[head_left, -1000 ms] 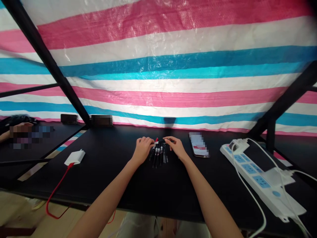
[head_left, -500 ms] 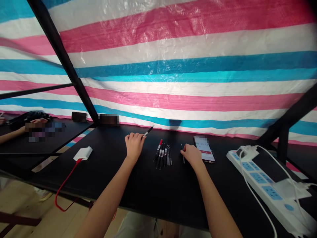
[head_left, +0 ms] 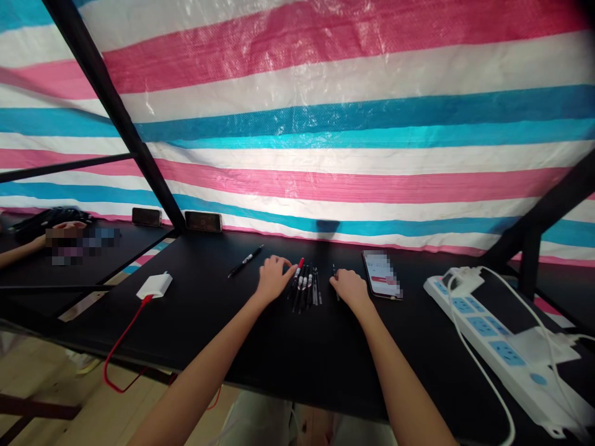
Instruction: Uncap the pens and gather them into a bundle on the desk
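A row of several pens [head_left: 307, 286] lies on the black table [head_left: 288, 347], the leftmost one with a red cap [head_left: 299, 265]. My left hand [head_left: 272, 280] rests at the row's left side, fingers curled, its fingertips pinching the red-capped pen. To the row's right, my right hand [head_left: 349, 287] is curled over a thin black pen [head_left: 333, 271] whose tip sticks out beyond the fingers. One black pen [head_left: 245, 261] lies alone on the table left of my left hand.
A phone [head_left: 382, 275] lies right of my right hand, and a white power strip [head_left: 493, 341] with cables further right. A white charger [head_left: 153, 286] with a red cable sits at the left. Two phones [head_left: 203, 221] lean on the striped tarp. Another person's arm [head_left: 18, 251] shows far left.
My left hand laid its black pen down at the left and came back to the row's red-capped pen. My right hand shifted slightly left with its pen.
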Demonstrator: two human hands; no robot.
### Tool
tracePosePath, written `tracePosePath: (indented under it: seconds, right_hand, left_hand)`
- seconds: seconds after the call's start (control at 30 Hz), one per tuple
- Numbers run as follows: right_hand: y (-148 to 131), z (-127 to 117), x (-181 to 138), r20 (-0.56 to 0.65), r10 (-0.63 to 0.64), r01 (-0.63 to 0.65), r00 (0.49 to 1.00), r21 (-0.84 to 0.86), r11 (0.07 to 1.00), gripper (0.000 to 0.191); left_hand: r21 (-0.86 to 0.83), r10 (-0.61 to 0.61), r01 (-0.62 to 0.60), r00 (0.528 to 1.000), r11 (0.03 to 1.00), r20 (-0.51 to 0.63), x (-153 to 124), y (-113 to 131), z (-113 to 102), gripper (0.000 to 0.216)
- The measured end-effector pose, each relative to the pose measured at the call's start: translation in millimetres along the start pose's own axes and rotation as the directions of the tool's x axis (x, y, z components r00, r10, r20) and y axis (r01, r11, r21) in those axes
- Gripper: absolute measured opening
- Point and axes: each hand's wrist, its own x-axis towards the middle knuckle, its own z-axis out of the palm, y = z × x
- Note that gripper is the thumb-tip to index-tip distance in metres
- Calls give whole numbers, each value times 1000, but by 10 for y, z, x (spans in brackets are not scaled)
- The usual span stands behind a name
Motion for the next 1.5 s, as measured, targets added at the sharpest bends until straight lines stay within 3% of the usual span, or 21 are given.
tracePosePath:
  seconds: [0.1,0.27,0.37,0.43,0.5,0.57,0.63,0.73,0.97,1.27,1.5]
  right_hand:
    - [30,27,45,-30,4,-2,1000,62,998,30]
    - [97,52,111,-47,27,-16,999,232,973,33]
    - [110,83,163,-47,34,-9,998,454,891,35]
    - [106,122,205,-83,50,21,995,688,725,36]
    - [92,165,240,-126,91,69,988,880,470,37]
    - [68,199,256,-158,147,119,976,963,242,36]
    - [34,219,248,-180,188,162,966,981,108,35]
    - [-20,229,217,-187,164,188,969,982,9,33]
    - [-36,247,231,-138,129,151,982,984,-95,32]
    - [6,216,265,-66,57,73,996,988,-133,33]
    - [24,193,273,-73,-21,71,997,994,-78,34]
  left_hand:
    - [-69,32,-24,993,997,114,-23,84,141,36]
    - [-25,43,-40,992,999,119,-9,5,130,21]
    - [2,43,-43,994,999,103,9,-79,67,16]
    - [23,48,-49,998,999,49,17,-114,40,15]
    - [5,87,-87,996,996,-13,20,-114,26,15]
    - [-41,158,-160,986,986,-56,13,-78,22,15]
    - [-60,231,-236,970,970,-78,-5,-19,22,16]
    - [-13,312,-315,945,949,-94,-45,66,16,20]
    - [97,392,-382,911,919,-130,-105,138,-42,35]
    - [98,379,-369,917,924,-126,-111,147,-35,35]
    - [75,379,-372,917,925,-123,-109,144,-61,34]
